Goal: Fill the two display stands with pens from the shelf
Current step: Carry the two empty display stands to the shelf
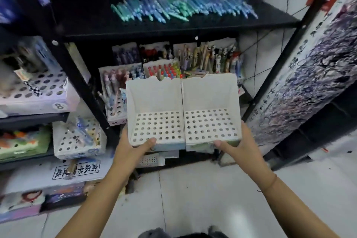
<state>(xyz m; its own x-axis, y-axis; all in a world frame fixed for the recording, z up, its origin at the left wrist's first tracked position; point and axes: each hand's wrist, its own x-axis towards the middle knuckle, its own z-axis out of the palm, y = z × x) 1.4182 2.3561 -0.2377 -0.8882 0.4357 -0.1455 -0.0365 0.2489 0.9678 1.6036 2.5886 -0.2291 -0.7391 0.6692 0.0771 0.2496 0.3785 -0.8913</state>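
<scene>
Now, your left hand (pixel 131 147): grips the near left corner of the left stand, thumb flat on the holed deck; the fingers go underneath, so I cannot tell how they lie.
Your right hand (pixel 239 143): holds the near right corner of the right stand the same way, thumb on top and fingers hidden below.
Left stand (pixel 154 94): white card, boxy, with tall plain walls, a ragged top edge and a flat deck punched with rows of round holes.
Right stand (pixel 210 94): matching white card, touching the left one side by side, in front of the lower shelves.
Pens (pixel 183 8): slim glossy plastic barrels in blue and green, heaped loosely on the top shelf.
Shelf (pixel 173 27): flat matt black board.
Floor (pixel 193 189): pale shiny tiles.
</scene>
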